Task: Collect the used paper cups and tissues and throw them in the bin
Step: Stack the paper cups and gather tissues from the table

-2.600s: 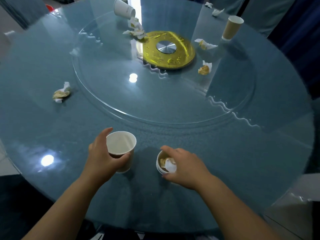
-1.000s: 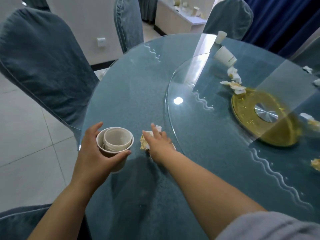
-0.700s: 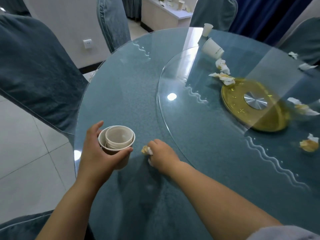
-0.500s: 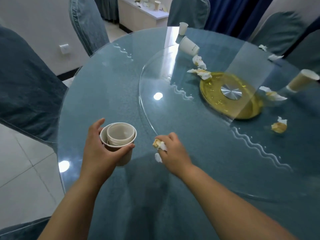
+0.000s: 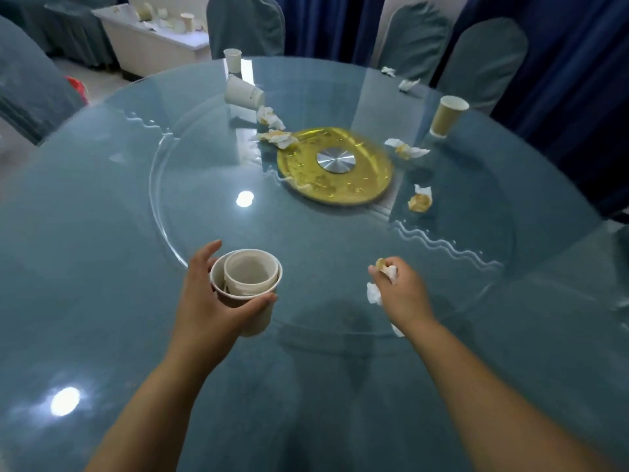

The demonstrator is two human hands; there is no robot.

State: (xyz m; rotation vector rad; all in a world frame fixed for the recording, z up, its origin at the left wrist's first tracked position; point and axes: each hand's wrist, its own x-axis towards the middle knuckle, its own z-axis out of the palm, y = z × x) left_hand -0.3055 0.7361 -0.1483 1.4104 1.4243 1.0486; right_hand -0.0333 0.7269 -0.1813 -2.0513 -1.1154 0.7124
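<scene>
Head camera view, looking down over a round blue glass tabletop [image 5: 85, 284] with a raised glass turntable [image 5: 204, 165] on it and a gold disc [image 5: 367, 185] at the turntable's centre. Covered chairs [image 5: 245, 25] stand round the far side before dark blue curtains [image 5: 578, 63]. A white side counter [image 5: 153, 52] at the back left carries more cups.

Litter is spread across the far half. A white cup [image 5: 233, 59] stands upright at the far edge. Just nearer, a tipped cup [image 5: 243, 95] lies on its side, mouth towards two crumpled tissues [image 5: 277, 137] beside the gold disc. To the right a brown cup [image 5: 447, 115] stands upright, with a stained tissue [image 5: 406, 149] near it and a stained wad [image 5: 420, 199] closer in. Two small white scraps [image 5: 408, 84] lie at the far right edge. The gold disc sits between the person's hands and the far cups.

Near the front, the left hand [image 5: 207, 301] holds a paper cup [image 5: 252, 318], fingers curled round its side, with a second cup [image 5: 250, 274] nested inside. Only that inner cup's pale wall shows. The right hand [image 5: 403, 294], well apart from it, has its fingers bunched, pinching a crumpled tissue [image 5: 386, 269] over the turntable's near rim.
</scene>
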